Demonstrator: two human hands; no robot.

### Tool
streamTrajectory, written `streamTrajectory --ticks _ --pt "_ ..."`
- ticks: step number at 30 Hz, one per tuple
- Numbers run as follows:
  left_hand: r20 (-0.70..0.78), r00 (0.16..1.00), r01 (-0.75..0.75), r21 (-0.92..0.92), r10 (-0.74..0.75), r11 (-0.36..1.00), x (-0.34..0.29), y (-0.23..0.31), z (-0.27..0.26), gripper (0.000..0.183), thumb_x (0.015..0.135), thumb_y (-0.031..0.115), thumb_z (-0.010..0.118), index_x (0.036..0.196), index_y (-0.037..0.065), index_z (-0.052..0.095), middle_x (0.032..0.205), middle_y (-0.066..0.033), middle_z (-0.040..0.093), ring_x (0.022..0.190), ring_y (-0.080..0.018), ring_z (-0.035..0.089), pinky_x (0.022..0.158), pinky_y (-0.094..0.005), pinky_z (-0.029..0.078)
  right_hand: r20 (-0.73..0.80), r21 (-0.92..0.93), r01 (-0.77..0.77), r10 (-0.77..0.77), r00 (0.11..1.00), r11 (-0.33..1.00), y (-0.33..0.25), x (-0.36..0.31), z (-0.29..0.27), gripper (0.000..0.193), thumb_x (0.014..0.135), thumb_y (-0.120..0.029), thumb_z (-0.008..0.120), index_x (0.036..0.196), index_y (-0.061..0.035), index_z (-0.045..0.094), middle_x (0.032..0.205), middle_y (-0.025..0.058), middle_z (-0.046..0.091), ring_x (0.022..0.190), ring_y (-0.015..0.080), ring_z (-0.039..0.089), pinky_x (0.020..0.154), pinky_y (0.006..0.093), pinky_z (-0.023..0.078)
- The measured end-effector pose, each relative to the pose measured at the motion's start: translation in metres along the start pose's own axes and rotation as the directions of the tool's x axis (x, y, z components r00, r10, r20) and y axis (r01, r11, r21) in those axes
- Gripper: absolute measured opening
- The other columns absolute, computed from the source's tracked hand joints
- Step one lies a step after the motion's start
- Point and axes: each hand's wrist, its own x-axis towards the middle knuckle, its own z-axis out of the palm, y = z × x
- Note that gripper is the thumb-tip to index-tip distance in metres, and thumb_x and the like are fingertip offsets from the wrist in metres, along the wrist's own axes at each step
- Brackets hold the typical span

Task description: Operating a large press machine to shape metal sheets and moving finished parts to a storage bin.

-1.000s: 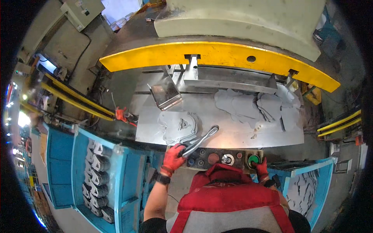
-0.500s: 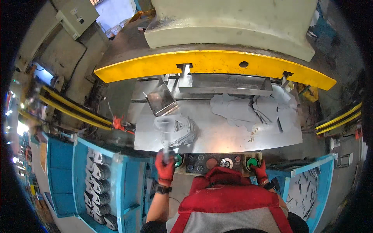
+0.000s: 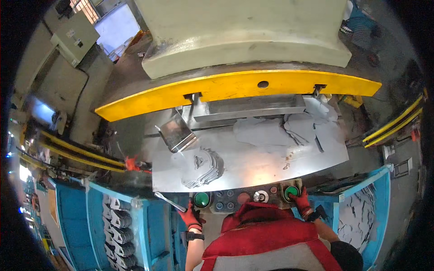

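Tongs: I see long silvery metal tongs held by my left hand, below the tabletop edge, beside the left round green push button.
Left grip: closed around the tongs' handle.
Right hand: red-gloved, fingers bent, resting at the right round green push button.
Tabletop: shiny steel plate carrying a grey stack of flat cut blanks.

The shiny steel surface is carrying a fanned stack of grey blanks, with looser grey sheets lying farther back.

Yellow press guard, blue bins of perhaps stamped parts.
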Motion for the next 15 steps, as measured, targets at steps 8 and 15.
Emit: streamTrajectory --ticks 8,15 --pt "0.075 0.997 -0.012 0.104 0.004 0.994 0.016 -0.035 0.007 0.091 0.059 0.015 0.079 0.13 0.015 0.023 0.13 -0.0202 0.031 0.087 -0.0402 0.054 0.045 -0.0542 0.051 -0.18 -0.162 0.004 -0.034 0.983 0.987 0.044 0.017 0.012 0.107 0.052 -0.034 0.082 0.133 0.0044 0.023 0.129 0.0248 0.037 0.12 0.0348 0.037 0.099 0.0383 0.033" --pt "-0.234 0.97 0.122 0.25 -0.062 0.96 0.051 -0.066 0.007 0.082 0.063 0.007 0.074 0.128 0.012 0.025 0.12 -0.0184 0.044 0.089 -0.0357 0.056 0.06 -0.0459 0.054 -0.269 -0.236 -0.05 -0.016 0.963 0.97 0.013 0.007 0.021 0.103 0.049 -0.029 0.082 0.13 0.0044 0.029 0.123 0.0239 0.046 0.113 0.0354 0.045 0.095 0.0386 0.038"
